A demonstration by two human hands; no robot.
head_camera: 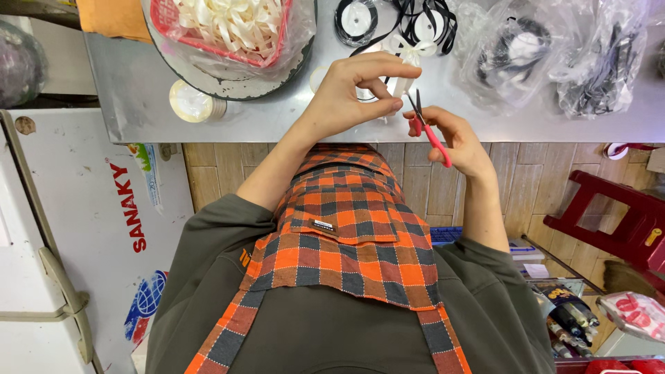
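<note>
My left hand (353, 93) pinches a small white ribbon bow (405, 57) between thumb and fingers, over the edge of a steel table (138, 97). My right hand (454, 138) grips small red-handled scissors (426, 123), whose dark blades point up at the ribbon just below the bow. Both hands are close together in front of my chest, above my orange and grey checked apron (346, 221).
On the table sit a red basket of white bows inside a clear bag (228, 28), white ribbon spools (190, 102), black ribbon spools (357, 21) and bagged black ribbon (554, 55). A white chest freezer (83, 235) stands left; a red stool (616, 215) right.
</note>
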